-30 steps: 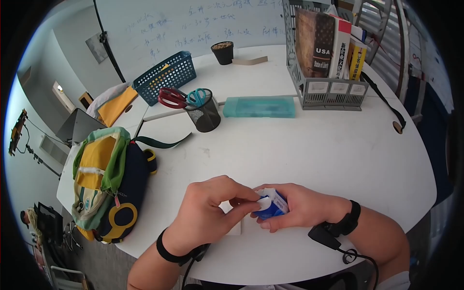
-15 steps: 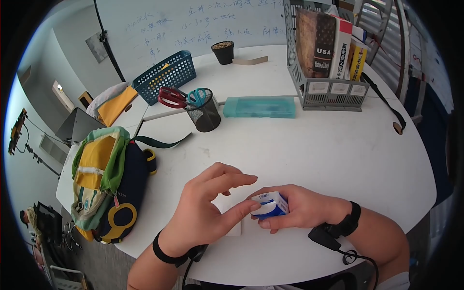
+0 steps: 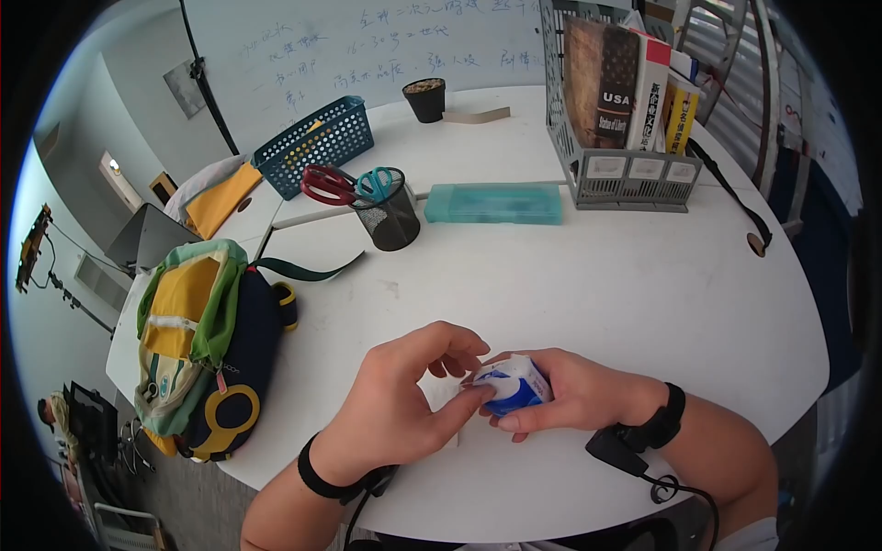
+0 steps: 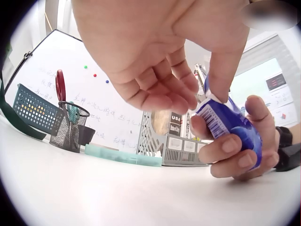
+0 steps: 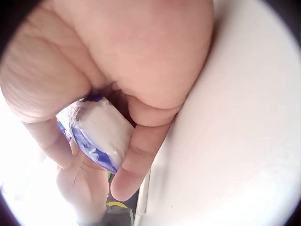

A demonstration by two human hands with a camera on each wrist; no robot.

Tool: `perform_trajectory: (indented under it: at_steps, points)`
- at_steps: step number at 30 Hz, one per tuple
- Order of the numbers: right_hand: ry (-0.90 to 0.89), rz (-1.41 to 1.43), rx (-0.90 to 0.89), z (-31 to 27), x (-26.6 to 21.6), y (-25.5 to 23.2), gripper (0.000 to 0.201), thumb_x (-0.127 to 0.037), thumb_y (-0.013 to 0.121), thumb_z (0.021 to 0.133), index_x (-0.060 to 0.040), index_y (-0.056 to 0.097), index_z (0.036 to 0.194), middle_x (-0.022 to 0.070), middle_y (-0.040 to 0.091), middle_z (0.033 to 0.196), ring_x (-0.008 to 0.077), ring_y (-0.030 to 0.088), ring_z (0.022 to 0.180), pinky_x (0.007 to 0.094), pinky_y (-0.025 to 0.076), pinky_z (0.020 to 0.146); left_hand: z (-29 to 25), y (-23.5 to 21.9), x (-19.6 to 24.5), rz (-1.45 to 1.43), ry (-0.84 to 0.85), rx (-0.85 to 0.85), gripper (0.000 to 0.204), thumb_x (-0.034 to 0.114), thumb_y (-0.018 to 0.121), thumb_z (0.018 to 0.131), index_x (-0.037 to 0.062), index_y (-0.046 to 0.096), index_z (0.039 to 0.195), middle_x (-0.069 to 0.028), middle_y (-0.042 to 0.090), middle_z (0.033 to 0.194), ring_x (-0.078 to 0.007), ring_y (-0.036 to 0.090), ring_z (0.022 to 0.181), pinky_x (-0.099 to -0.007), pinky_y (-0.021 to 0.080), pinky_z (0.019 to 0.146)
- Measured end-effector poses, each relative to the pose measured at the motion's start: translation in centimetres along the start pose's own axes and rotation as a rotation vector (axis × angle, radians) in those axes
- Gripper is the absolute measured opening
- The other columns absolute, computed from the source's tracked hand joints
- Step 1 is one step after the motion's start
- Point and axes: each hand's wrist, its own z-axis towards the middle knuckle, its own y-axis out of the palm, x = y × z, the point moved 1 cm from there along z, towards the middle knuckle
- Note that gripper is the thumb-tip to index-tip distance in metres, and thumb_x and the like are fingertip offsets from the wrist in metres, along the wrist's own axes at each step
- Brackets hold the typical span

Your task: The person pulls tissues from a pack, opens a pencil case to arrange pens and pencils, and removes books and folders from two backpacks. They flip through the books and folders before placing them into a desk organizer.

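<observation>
A small blue and white packet [image 3: 516, 389] with a barcode on one side, plain in the left wrist view [image 4: 230, 125], is gripped by the right hand [image 3: 579, 393], fingers and thumb wrapped round it. The left hand [image 3: 395, 399] is beside it, its thumb on the packet's open-looking white edge and its fingers bent above without visibly holding anything. In the right wrist view the packet [image 5: 101, 132] lies between the right thumb and fingers. A flat white item [image 3: 443, 395] lies on the table, partly hidden behind the left hand.
On the white table [image 3: 551, 285] stand a backpack [image 3: 207, 349] at left, a mesh cup [image 3: 390, 216] with scissors, a teal case [image 3: 493, 204], a blue basket [image 3: 317, 147], a small pot [image 3: 424, 101] and a grey rack [image 3: 634, 179] with books.
The left fingers lifted off the packet, spread, then curled back nearer to it. The packet has tilted slightly in the right hand, which stayed in place.
</observation>
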Motion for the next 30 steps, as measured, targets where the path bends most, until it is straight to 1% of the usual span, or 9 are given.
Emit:
perform_trajectory:
  at_steps: [4, 11, 19, 21, 23, 24, 25, 27, 30]
  points:
    - [-0.025, 0.037, -0.032, 0.1, 0.2, -0.2, 0.048, -0.026, 0.079, 0.102, -0.0021, 0.061, 0.139, 0.0053, 0.071, 0.112, 0.0154, 0.071, 0.097, 0.0304, 0.063, 0.085, 0.1, -0.4, -0.7, -0.129, -0.06, -0.114, 0.027, -0.004, 0.084, 0.086, -0.0008, 0.072, 0.11, -0.0077, 0.077, 0.1, -0.015, 0.072, 0.092, -0.0299, 0.058, 0.088]
    - [0.011, 0.065, -0.056, -0.1, -0.3, 0.1, 0.043, -0.026, 0.076, 0.104, -0.0029, 0.062, 0.137, 0.0051, 0.071, 0.115, 0.0141, 0.069, 0.106, 0.0311, 0.064, 0.087, 0.1, 0.2, -1.9, -0.228, -0.117, -0.109, 0.023, -0.008, 0.08, 0.089, -0.0022, 0.073, 0.109, -0.0053, 0.075, 0.097, -0.0129, 0.071, 0.089, -0.0293, 0.059, 0.086]
    - [0.03, 0.143, -0.008, -0.2, -0.4, -0.4, 0.046, -0.041, 0.063, 0.111, -0.0019, 0.067, 0.135, 0.0077, 0.071, 0.11, 0.0153, 0.069, 0.099, 0.0311, 0.062, 0.08, 0.1, -1.5, -1.3, -0.047, -0.17, -0.065, 0.026, 0.01, 0.091, 0.086, 0.0015, 0.076, 0.105, -0.0017, 0.074, 0.086, -0.0101, 0.069, 0.082, -0.0248, 0.055, 0.078]
    - [0.0, 0.127, 0.022, -0.1, -0.5, -0.3, 0.048, -0.042, 0.059, 0.113, -0.0008, 0.068, 0.136, 0.0096, 0.072, 0.108, 0.0168, 0.07, 0.099, 0.0317, 0.063, 0.08, 0.0, -2.7, -1.7, 0.067, -0.169, -0.138, 0.039, 0.02, 0.095, 0.081, 0.0032, 0.076, 0.111, -0.0057, 0.075, 0.094, -0.017, 0.072, 0.088, -0.03, 0.057, 0.082]
    - [-0.007, 0.184, 0.02, 0.0, -0.4, -0.5, 0.049, -0.041, 0.057, 0.113, -0.0005, 0.066, 0.14, 0.0106, 0.072, 0.11, 0.0179, 0.07, 0.101, 0.0325, 0.063, 0.079, -0.5, -2.8, -2.2, 0.413, -0.083, -0.296, 0.055, 0.025, 0.098, 0.075, 0.0062, 0.075, 0.121, -0.0092, 0.074, 0.102, -0.0256, 0.072, 0.099, -0.0365, 0.057, 0.088]
    - [-0.006, 0.183, 0.019, 0.0, -0.4, -0.5, 0.049, -0.041, 0.057, 0.113, -0.0005, 0.066, 0.14, 0.0106, 0.072, 0.11, 0.0179, 0.07, 0.101, 0.0325, 0.063, 0.079, -0.7, -2.8, -2.2, 0.425, -0.152, -0.389, 0.067, 0.027, 0.099, 0.071, 0.0088, 0.072, 0.129, -0.0122, 0.072, 0.111, -0.0307, 0.069, 0.108, -0.0399, 0.056, 0.092]
    - [-0.014, 0.207, 0.018, -0.1, -0.3, -0.5, 0.05, -0.041, 0.056, 0.113, -0.0004, 0.066, 0.141, 0.011, 0.072, 0.111, 0.0184, 0.07, 0.102, 0.0331, 0.063, 0.079, -0.5, -2.8, -1.6, 0.425, -0.152, -0.388, 0.067, 0.027, 0.099, 0.071, 0.0088, 0.072, 0.129, -0.0122, 0.072, 0.111, -0.0307, 0.069, 0.108, -0.0399, 0.056, 0.092]
    - [-0.021, 0.234, 0.018, -0.1, -0.2, -0.6, 0.051, -0.042, 0.056, 0.113, -0.0003, 0.065, 0.141, 0.0115, 0.072, 0.112, 0.019, 0.071, 0.102, 0.0336, 0.064, 0.079, -0.1, -2.5, -0.7, 0.423, -0.424, -0.591, 0.067, 0.025, 0.098, 0.072, 0.0079, 0.071, 0.13, -0.0115, 0.071, 0.109, -0.0301, 0.07, 0.105, -0.0392, 0.055, 0.092]
    - [-0.017, 0.278, 0.019, 0.2, 0.1, -0.7, 0.061, -0.046, 0.055, 0.111, 0.0037, 0.059, 0.146, 0.0136, 0.072, 0.116, 0.0231, 0.072, 0.108, 0.0373, 0.065, 0.079, -1.1, -2.2, -1.9, 0.46, -0.271, -0.565, 0.053, 0.021, 0.095, 0.075, 0.0067, 0.073, 0.122, -0.0099, 0.071, 0.103, -0.0289, 0.07, 0.099, -0.0384, 0.056, 0.089]
